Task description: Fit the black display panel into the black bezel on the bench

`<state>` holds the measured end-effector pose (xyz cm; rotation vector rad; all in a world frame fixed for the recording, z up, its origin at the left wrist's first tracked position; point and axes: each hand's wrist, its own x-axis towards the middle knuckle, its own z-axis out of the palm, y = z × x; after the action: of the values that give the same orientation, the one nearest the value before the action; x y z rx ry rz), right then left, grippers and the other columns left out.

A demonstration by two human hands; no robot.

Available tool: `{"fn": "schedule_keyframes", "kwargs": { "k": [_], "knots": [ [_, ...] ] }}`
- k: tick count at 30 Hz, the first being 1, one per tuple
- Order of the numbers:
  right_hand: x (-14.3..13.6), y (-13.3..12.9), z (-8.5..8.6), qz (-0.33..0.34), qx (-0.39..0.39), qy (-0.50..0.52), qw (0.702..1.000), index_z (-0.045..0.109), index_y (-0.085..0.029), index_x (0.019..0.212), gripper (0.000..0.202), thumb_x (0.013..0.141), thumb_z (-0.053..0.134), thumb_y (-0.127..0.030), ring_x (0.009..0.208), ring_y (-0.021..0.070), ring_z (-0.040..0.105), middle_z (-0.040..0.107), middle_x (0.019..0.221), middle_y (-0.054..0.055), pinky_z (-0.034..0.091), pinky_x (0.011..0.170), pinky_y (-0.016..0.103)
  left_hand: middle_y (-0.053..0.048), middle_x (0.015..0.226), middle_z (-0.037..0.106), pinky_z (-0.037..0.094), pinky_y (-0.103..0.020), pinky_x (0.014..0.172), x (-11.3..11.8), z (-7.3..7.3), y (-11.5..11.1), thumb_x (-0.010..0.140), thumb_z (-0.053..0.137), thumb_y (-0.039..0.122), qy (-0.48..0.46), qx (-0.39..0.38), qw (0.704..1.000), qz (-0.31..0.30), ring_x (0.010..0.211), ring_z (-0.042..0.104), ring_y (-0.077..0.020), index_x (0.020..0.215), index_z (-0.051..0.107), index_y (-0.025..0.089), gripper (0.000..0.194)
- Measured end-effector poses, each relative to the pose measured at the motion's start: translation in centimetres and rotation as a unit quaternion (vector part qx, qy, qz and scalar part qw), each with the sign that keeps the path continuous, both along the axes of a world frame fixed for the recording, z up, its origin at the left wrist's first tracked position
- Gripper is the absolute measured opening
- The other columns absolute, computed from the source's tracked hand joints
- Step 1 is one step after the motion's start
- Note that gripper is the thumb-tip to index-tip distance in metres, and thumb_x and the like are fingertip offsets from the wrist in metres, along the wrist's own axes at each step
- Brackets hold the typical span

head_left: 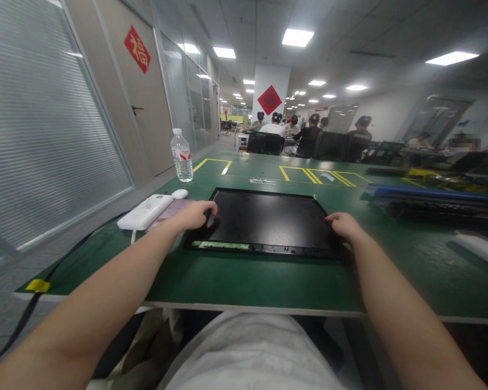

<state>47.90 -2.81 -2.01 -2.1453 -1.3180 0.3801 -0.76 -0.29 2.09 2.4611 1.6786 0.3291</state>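
Note:
A black flat screen panel (268, 221) lies on the green table in front of me. Along its near edge runs a green circuit board strip (220, 245). At the panel's left edge is my left hand (196, 214), its fingers curled over the frame and the thumb partly hidden. My right hand (345, 225) pinches the opposite edge, index finger on the rim. How far the fingers reach beneath the frame is hidden.
A white power strip (145, 212), a white mouse (179, 194) and a water bottle (181, 156) stand on the left. Long blue-and-black parts (435, 200) lie to the right, near a white bar (482, 248). Yellow tape (307, 176) marks the table's far side; seated people are beyond.

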Motion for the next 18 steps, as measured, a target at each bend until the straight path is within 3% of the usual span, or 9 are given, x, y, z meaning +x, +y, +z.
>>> {"fn": "schedule_keyframes", "kwargs": {
  "k": [8, 18],
  "knots": [
    [-0.5, -0.3, 0.3, 0.001, -0.008, -0.011, 1.0, 0.082, -0.019, 0.096, 0.039, 0.068, 0.06, -0.003, 0.089, 0.0273, 0.073, 0.078, 0.1, 0.012, 0.058, 0.081, 0.035, -0.002, 0.103, 0.075, 0.051, -0.031, 0.085, -0.1, -0.2, 0.1, 0.063, 0.048, 0.009, -0.005, -0.006, 1.0, 0.015, 0.097, 0.068, -0.0245, 0.098, 0.07, 0.027, 0.045],
    [-1.2, -0.7, 0.9, -0.008, -0.042, -0.02, 0.999, 0.08, -0.014, 0.112, 0.048, 0.073, 0.056, 0.001, 0.09, 0.0233, 0.073, 0.077, 0.107, 0.014, 0.055, 0.082, 0.028, -0.007, 0.124, 0.075, 0.049, -0.031, 0.099, 0.5, -0.1, -0.6, 0.072, 0.046, 0.003, 0.018, 0.0, 1.0, 0.015, 0.115, 0.067, -0.0255, 0.116, 0.074, 0.022, 0.056]
  ]
}}
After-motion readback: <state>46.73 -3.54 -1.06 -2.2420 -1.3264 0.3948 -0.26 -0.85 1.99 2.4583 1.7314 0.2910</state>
